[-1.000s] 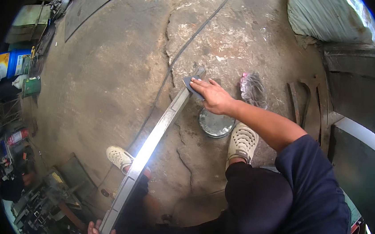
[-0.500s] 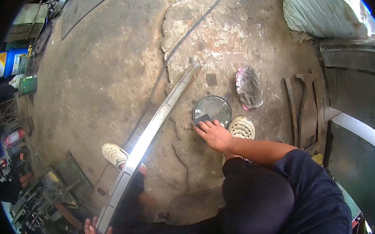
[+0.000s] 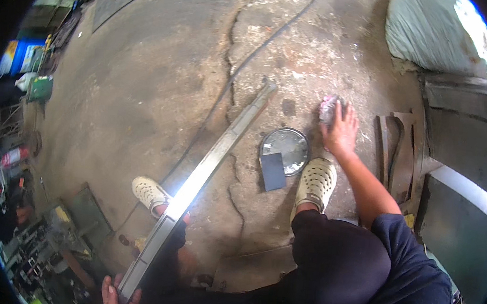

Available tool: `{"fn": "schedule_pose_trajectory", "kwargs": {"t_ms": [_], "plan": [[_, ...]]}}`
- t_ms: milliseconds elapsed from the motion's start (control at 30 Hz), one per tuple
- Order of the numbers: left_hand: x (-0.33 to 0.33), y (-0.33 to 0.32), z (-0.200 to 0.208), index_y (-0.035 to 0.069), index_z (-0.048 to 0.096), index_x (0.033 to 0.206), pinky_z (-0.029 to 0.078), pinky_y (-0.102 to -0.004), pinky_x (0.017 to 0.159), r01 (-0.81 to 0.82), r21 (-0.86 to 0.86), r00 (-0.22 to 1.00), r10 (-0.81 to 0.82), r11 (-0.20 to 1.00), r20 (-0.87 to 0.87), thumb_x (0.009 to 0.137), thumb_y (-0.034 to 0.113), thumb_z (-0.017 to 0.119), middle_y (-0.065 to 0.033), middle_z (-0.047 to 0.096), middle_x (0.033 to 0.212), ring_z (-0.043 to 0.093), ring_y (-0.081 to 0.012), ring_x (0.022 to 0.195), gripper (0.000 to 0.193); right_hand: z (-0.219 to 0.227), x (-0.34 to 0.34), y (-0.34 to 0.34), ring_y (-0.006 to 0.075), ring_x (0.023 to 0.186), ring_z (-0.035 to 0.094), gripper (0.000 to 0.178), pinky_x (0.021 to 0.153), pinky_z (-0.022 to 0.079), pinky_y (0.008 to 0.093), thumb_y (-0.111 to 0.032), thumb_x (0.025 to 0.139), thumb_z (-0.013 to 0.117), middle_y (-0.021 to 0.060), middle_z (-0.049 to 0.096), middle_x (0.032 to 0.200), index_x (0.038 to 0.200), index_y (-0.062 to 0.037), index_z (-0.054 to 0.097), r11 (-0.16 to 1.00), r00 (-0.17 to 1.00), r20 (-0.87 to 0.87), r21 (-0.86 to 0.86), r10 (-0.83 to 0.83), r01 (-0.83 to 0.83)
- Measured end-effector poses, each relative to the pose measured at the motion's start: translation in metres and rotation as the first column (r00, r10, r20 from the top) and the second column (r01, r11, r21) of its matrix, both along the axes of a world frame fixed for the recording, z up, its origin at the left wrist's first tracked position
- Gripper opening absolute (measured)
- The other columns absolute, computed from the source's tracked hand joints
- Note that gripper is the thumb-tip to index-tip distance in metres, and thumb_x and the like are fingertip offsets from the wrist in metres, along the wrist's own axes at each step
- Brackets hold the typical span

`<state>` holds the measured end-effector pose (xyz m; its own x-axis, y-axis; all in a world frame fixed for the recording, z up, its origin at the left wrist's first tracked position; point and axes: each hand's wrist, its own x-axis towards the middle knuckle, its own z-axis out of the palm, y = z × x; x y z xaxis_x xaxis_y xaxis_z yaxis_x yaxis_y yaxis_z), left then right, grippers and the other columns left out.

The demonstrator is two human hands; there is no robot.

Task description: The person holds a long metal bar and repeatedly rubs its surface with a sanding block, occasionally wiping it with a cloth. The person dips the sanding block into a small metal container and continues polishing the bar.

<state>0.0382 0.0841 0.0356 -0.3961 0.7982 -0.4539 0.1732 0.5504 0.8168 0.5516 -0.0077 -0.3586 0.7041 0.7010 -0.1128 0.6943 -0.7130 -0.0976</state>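
Observation:
A long, straight metal bar (image 3: 220,151), shiny in its middle, slants from my lower left up to the floor ahead. My left hand (image 3: 117,299) is closed around its near end. My right hand (image 3: 341,131) lies over a crumpled grey and pink rag (image 3: 327,106), fingers stretched out and partly covering it; nothing is gripped. A dark rectangular sheet, like sandpaper (image 3: 273,175), rests half on the rim of a shallow round pan (image 3: 295,140) and half over the floor. The pan looks wet inside.
My feet in cream clogs (image 3: 317,181) flank the bar. A black cable (image 3: 252,55) runs along the cracked floor. Flat metal pieces (image 3: 399,157) lean at the right, below a pale sack (image 3: 422,34). Tools and machine parts (image 3: 53,239) crowd the left, near a blue bucket (image 3: 23,56).
My right hand has let go of the dark sheet, leaving it on the pan's rim, and moved up and right onto the rag. My left hand still holds the bar.

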Motion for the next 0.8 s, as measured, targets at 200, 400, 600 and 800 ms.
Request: {"fn": "schedule_pose_trajectory", "kwargs": {"t_ms": [200, 400, 600, 800], "plan": [[0.006, 0.001, 0.004, 0.004, 0.046, 0.140, 0.066, -0.0406, 0.075, 0.001, 0.050, 0.992, -0.007, 0.999, 0.122, 0.099, 0.025, 0.055, -0.0222, 0.056, 0.129, 0.065, -0.0305, 0.109, 0.046, -0.017, 0.026, -0.015, 0.0354, 0.116, 0.057, 0.055, 0.096, 0.045, 0.0475, -0.020, 0.086, 0.066, 0.0175, 0.058, 0.122, 0.139, -0.0114, 0.053, 0.979, 0.988, -0.122, -0.168, 0.098, -0.118], [0.024, -0.002, 0.013, 0.004, 0.042, 0.142, 0.066, -0.0425, 0.075, 0.012, 0.089, 0.971, -0.033, 0.996, 0.237, 0.100, 0.021, 0.049, -0.0233, 0.058, 0.127, 0.067, -0.0335, 0.105, 0.046, 0.092, -0.021, 0.065, 0.0360, 0.099, 0.063, 0.045, 0.086, 0.052, 0.0448, -0.002, 0.081, 0.058, 0.0182, 0.060, 0.107, 0.126, -0.0031, 0.059, 0.835, 0.826, -0.420, 0.540, 0.375, -0.105], [0.024, 0.001, 0.014, 0.004, 0.042, 0.143, 0.066, -0.0430, 0.075, -0.009, 0.067, 0.979, -0.005, 0.998, 0.206, 0.100, 0.018, 0.048, -0.0238, 0.057, 0.129, 0.067, -0.0341, 0.106, 0.045, 0.263, -0.175, 0.126, 0.0266, 0.086, 0.057, 0.057, 0.080, 0.049, 0.0419, -0.016, 0.079, 0.065, 0.0094, 0.057, 0.100, 0.135, -0.0079, 0.057, 0.358, -0.005, -0.420, 0.780, 0.907, -0.514], [0.028, 0.000, 0.010, 0.001, 0.045, 0.136, 0.067, -0.0441, 0.067, -0.105, 0.091, 0.980, 0.088, 0.990, 0.181, 0.098, 0.017, 0.050, -0.0272, 0.060, 0.122, 0.068, -0.0365, 0.100, 0.042, 0.229, -0.274, 0.122, 0.0365, 0.141, 0.037, 0.060, 0.114, 0.030, 0.0532, -0.030, 0.089, 0.057, 0.0207, 0.039, 0.151, 0.143, -0.0062, 0.049, -0.105, 0.001, 0.121, 0.859, 0.993, -0.500]]}}
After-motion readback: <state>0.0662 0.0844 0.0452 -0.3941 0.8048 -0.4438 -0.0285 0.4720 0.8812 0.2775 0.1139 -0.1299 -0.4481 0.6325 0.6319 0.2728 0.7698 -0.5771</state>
